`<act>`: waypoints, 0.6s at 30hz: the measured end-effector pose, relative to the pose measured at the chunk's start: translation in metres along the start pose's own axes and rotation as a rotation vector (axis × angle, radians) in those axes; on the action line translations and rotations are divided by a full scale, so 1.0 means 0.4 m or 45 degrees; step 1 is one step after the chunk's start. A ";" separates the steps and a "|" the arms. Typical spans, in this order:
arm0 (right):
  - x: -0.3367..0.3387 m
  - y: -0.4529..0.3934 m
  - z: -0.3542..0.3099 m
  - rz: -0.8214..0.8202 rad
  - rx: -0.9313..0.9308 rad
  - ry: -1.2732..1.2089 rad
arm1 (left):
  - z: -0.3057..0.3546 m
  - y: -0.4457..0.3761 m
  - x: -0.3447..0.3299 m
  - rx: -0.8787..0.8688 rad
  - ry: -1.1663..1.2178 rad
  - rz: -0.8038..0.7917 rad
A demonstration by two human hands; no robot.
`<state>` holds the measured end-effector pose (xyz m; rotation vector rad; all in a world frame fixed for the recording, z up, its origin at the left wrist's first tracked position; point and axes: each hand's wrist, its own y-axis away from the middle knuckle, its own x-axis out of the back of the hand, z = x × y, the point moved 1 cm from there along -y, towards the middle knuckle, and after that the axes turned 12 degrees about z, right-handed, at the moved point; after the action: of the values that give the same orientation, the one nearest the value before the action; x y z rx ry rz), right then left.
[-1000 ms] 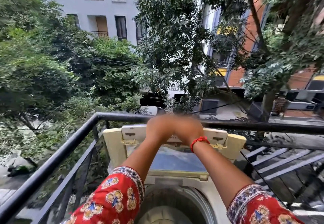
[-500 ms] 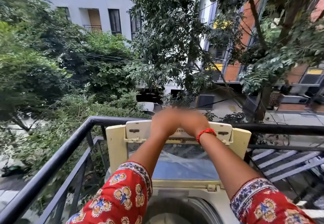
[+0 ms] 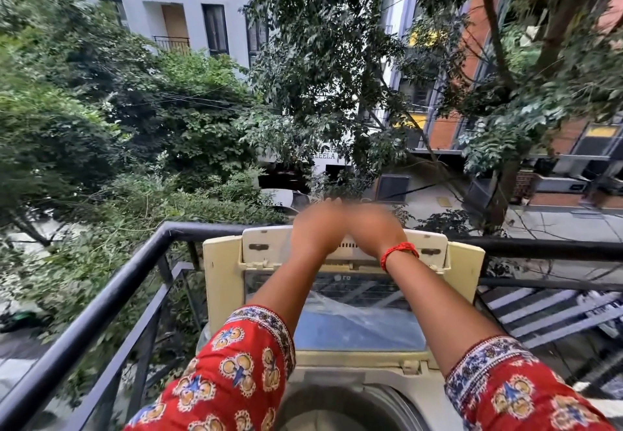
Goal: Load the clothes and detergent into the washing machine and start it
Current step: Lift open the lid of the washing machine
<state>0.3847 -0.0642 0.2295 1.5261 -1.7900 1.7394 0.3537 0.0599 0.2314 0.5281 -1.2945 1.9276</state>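
Note:
A cream top-loading washing machine (image 3: 215,282) stands against the balcony railing. Its lid (image 3: 357,329), with a glass pane, is raised upright. My left hand (image 3: 317,228) and my right hand (image 3: 374,228) sit side by side on the lid's top edge, blurred, with the fingers curled over the far side. A red thread band circles my right wrist. Below my red patterned sleeves the rim of the open drum (image 3: 340,403) shows; its contents are hidden. No clothes or detergent are in view.
A black metal railing (image 3: 111,295) runs along the left and behind the machine, with a drop to trees and a street beyond. To the right, slatted metal flooring (image 3: 546,316) lies beside the machine.
The lid has swung a little higher with both hands on its top edge. My view has tipped up, so less of the drum shows.

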 end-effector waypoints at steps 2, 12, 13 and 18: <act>0.010 0.014 -0.005 0.068 0.032 -0.026 | 0.004 0.010 0.011 -0.003 0.032 0.018; 0.068 0.093 -0.039 0.194 0.400 0.158 | 0.022 0.078 0.093 -0.111 0.313 0.118; 0.074 0.101 -0.045 0.210 0.408 0.203 | 0.024 0.084 0.098 -0.146 0.303 0.123; 0.099 0.148 -0.065 0.235 0.353 0.275 | 0.026 0.114 0.115 -0.196 0.250 0.062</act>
<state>0.3097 -0.0765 0.2303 1.2344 -1.6827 2.2252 0.2885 0.0567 0.2394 0.2259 -1.3237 1.8490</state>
